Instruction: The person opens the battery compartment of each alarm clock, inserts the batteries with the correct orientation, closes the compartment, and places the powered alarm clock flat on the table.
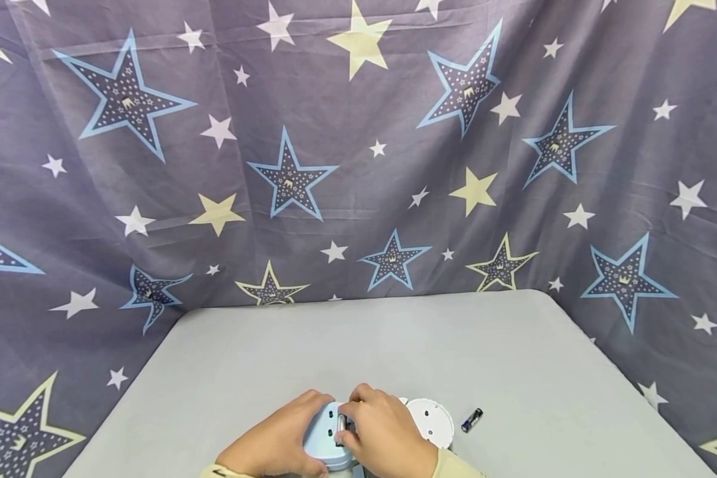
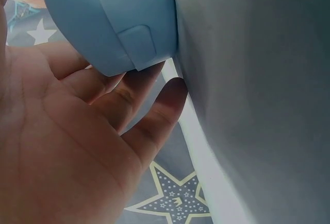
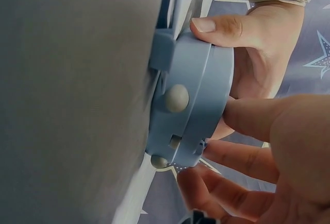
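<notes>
A light blue plastic device (image 1: 318, 433) with rounded sides lies back-up on the table, a battery slot in its face. My left hand (image 1: 283, 435) grips it from the left, thumb near the front edge and fingers around the far side. Within the slot shows a silver battery (image 1: 342, 423); the thumb and forefinger of my right hand (image 1: 388, 431) pinch it at its two ends. Seen from the right wrist, the device's side (image 3: 193, 80) carries pale round knobs (image 3: 176, 98), and the left thumb lies on its edge.
Beside the right hand lies a round white piece (image 1: 433, 422) with small dark holes, partly hidden by that hand. Farther right is a loose dark blue and black battery (image 1: 472, 419). The grey table (image 1: 358, 345) ends at a star-patterned curtain (image 1: 334, 153).
</notes>
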A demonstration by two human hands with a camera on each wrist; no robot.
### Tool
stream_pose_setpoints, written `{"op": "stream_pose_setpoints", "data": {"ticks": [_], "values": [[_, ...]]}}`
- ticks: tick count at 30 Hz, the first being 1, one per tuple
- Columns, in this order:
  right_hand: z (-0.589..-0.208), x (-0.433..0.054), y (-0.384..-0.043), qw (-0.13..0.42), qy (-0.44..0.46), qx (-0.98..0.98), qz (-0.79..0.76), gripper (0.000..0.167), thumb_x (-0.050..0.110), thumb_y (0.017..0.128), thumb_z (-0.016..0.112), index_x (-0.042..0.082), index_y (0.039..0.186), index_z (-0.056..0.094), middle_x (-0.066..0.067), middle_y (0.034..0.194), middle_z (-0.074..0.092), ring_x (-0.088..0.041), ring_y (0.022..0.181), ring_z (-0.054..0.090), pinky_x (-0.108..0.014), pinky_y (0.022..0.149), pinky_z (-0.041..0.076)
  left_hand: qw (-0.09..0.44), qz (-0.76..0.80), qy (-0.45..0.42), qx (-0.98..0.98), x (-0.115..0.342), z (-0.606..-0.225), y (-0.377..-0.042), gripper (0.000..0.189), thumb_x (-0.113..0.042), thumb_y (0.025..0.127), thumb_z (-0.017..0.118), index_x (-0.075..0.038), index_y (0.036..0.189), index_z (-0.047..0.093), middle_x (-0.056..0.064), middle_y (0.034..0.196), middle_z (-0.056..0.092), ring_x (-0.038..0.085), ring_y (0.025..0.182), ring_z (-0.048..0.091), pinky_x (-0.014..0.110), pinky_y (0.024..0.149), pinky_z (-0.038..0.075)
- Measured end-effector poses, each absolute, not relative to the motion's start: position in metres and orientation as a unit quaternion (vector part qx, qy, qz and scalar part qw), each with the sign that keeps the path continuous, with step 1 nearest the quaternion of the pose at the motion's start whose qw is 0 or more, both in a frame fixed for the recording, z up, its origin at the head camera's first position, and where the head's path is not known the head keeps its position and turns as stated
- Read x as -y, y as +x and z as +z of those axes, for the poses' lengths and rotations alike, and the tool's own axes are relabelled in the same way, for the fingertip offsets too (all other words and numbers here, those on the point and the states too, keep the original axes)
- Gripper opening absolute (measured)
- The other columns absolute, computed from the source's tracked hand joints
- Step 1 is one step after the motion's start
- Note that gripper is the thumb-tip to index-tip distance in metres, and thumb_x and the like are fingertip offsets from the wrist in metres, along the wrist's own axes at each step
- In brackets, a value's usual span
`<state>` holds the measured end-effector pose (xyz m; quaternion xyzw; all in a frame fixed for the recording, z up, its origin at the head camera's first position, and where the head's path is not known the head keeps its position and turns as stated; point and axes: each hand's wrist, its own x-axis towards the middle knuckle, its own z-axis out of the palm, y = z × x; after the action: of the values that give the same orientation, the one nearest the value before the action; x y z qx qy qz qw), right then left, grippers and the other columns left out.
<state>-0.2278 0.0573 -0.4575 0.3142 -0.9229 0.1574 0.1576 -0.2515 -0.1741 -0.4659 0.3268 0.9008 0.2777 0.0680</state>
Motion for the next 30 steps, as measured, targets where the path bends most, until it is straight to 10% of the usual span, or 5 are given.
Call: {"op": "stream_pose_setpoints", "data": {"ticks": [30], "values": [[-0.4566,-0.0567,-0.2268,0.145,0.305,0.927,0.16,0.03,0.043,0.089,0.078,0.022,0.11,0.08,0.006,0.103,0.065,-0.005,0.083,0.059,-0.026,0.067,0.044,0.069,0.271,0.322,-0.904,0.1733,-0.466,-0.2514,0.093,-0.037,0.061,0.095,-0.018,0.142,0.053,-0.012,0.127,0.057,0.002,0.104,0.055,0.026,0.087,0.05]]}}
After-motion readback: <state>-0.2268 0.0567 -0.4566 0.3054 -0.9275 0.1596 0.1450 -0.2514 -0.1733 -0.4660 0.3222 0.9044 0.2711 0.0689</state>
